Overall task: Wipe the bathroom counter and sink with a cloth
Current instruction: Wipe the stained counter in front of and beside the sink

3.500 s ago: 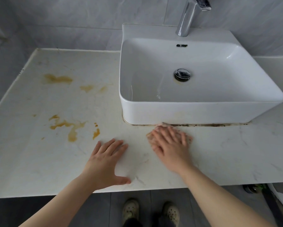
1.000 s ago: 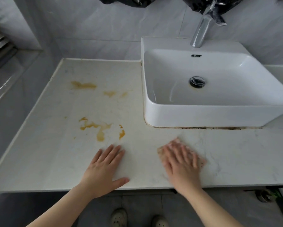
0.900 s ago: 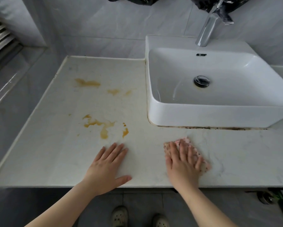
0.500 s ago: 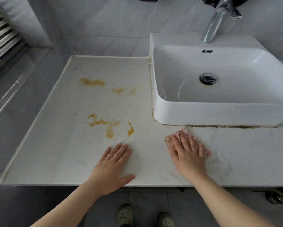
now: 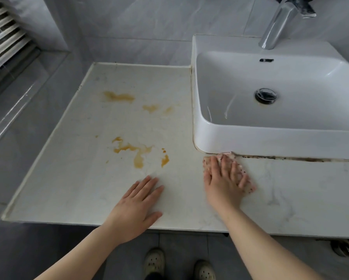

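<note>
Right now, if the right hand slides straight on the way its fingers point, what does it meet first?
The right hand, flat on the cloth, points at the sink. The cloth's far edge seems to touch its base already, so the fingers would probably meet that front wall first.

Grey marbled wall tiles; slatted vent upper left; grey floor tiles below.

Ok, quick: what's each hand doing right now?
Left hand: open, flat on the counter, empty.
Right hand: open, pressing the cloth flat.
</note>
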